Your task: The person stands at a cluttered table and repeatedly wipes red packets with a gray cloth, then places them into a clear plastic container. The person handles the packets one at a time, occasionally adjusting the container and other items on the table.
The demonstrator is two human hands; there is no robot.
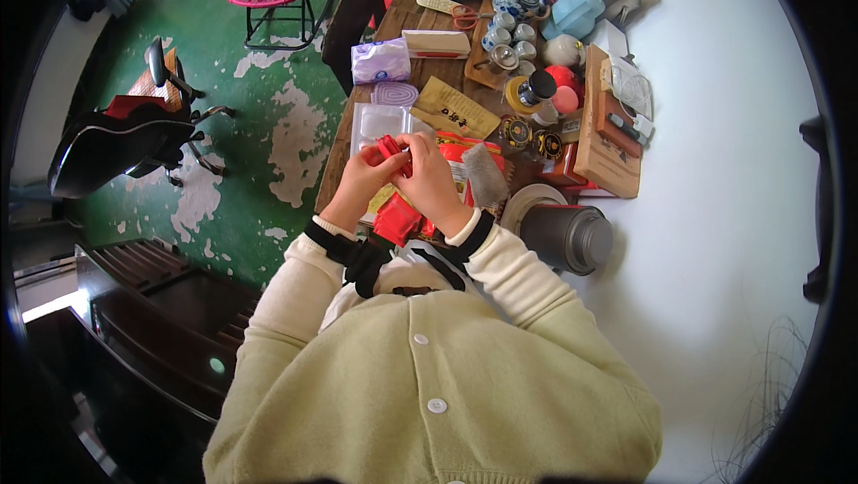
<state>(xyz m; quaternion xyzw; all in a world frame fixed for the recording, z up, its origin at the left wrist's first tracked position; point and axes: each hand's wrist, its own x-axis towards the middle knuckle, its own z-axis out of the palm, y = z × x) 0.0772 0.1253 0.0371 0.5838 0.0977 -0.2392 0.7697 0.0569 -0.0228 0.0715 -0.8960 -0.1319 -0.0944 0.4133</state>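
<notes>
Item, held: one small red packet (pixel 390 147), pinched between the fingertips of the left hand (pixel 365 178) and right hand (pixel 427 171), which met above the near end of a wooden table (pixel 337 167). Beneath: one clear plastic tray (pixel 367 122), its near part hidden by the hands; red packaging (pixel 454 150), partly covered by the right hand and a grey cloth (pixel 485 177); one further red packet (pixel 398 218), between the wrists. Beyond the tray: one rolled lilac cloth (pixel 394 93); one purple-and-white tissue pack (pixel 380 61). Just beyond the right hand: one yellow-brown paper envelope (pixel 457 109). Right side, crowding the table: one grey metal canister (pixel 567 238), lying near the right forearm; one wooden board (pixel 597 140). Far end: scissors (pixel 465 17); one blue-and-white teapot (pixel 520 0).
</notes>
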